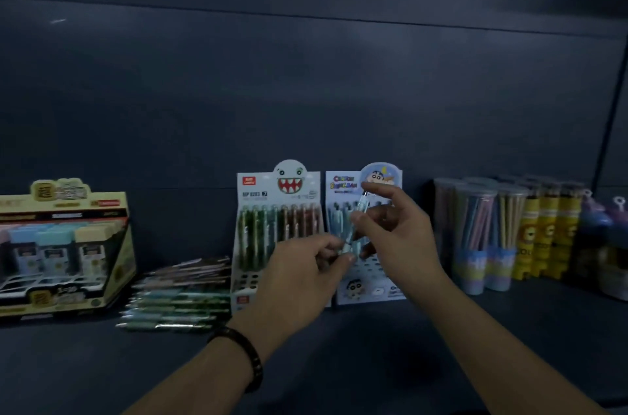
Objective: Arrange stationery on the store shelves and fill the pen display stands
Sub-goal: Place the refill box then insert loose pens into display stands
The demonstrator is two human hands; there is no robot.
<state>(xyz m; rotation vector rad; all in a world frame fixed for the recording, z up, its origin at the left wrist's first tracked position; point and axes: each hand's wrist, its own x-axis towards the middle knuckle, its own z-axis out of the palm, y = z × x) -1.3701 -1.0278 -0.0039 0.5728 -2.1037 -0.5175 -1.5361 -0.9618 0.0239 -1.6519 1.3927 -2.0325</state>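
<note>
I'm watching both hands pinching a blue pen [361,207] before the cartoon display stand [346,181].
Left hand [299,275] is gripping low, right hand [404,234] high; fingers and blur are hiding its slots; shelf [339,363] edge is cut off below.

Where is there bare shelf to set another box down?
Bare shelf runs along the front, before the display box and loose pens, and front right before the pencil tubs. The back row is crowded: monster stand and cartoon stand side by side, left hand and right hand holding a pen before them.
</note>
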